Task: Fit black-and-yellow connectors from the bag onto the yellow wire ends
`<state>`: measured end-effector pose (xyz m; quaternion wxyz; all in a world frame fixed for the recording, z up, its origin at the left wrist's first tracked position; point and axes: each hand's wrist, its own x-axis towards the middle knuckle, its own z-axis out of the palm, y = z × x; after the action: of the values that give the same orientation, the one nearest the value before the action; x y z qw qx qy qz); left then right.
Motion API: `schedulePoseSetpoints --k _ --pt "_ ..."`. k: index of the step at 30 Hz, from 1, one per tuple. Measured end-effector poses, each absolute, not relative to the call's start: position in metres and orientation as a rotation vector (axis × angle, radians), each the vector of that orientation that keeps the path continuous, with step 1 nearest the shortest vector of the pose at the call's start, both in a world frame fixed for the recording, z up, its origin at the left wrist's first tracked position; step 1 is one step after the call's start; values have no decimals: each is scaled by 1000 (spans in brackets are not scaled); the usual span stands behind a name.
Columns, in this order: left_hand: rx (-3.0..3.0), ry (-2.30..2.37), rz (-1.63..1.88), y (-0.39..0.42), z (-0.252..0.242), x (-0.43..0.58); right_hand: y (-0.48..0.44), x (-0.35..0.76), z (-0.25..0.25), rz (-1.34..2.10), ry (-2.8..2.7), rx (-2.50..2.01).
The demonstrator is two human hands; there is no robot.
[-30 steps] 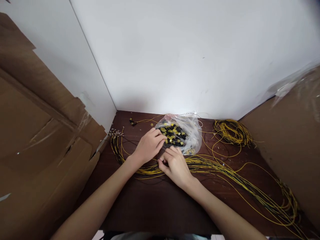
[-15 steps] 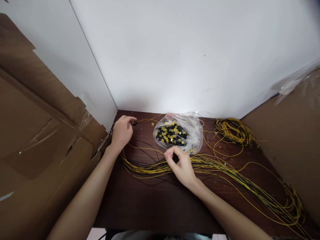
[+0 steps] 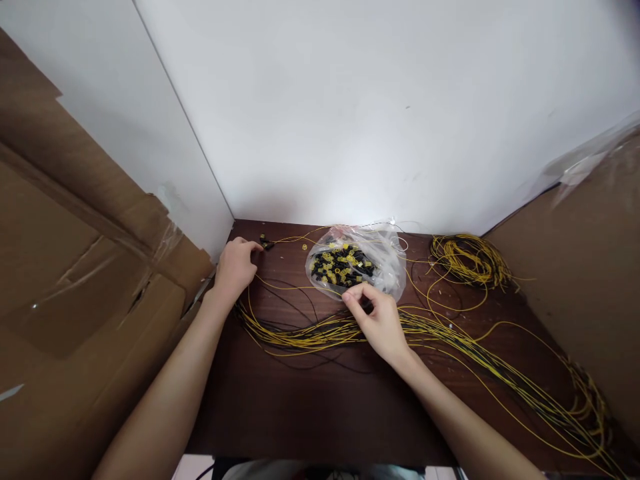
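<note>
Few connectors (image 3: 267, 245) look wired, many sit bagged; your right grip (image 3: 381, 325) pinches a wire (image 3: 300, 288), your left grip (image 3: 235, 270) is unclear.

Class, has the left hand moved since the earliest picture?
Yes. Judged against the white wall corner, the left hand has moved toward the picture's left, closer to that corner and away from the plastic bag.

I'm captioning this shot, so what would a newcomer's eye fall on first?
Likely the bundle of yellow and black wires sweeping across the dark table, with a clear bag of black and yellow parts just beyond it. Next, perhaps, the right hand pinching a yellow wire by the bag's near edge, and the left hand off to the left.
</note>
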<state>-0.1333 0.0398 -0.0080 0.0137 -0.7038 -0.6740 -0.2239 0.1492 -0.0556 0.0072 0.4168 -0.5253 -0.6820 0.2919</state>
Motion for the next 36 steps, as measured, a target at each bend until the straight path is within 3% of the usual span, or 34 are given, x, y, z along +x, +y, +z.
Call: schedulePoseSetpoints --k 9,18,21,30,36 --pt "-2141 -2246 -569 34 6 -127 -53 156 12 617 -1819 -1334" --pt "-2228 -2368 -1154 42 6 -124 -51 161 14 641 -1878 -1385" --pt "-2240 -2359 -1200 41 8 -124 -51 161 14 643 -1890 -1389" --pt "-2285 -2167 -512 38 8 -130 -51 162 12 650 -1911 -1403" --pt "-2267 -2177 -451 38 7 -131 -51 162 12 638 -1929 -1402"
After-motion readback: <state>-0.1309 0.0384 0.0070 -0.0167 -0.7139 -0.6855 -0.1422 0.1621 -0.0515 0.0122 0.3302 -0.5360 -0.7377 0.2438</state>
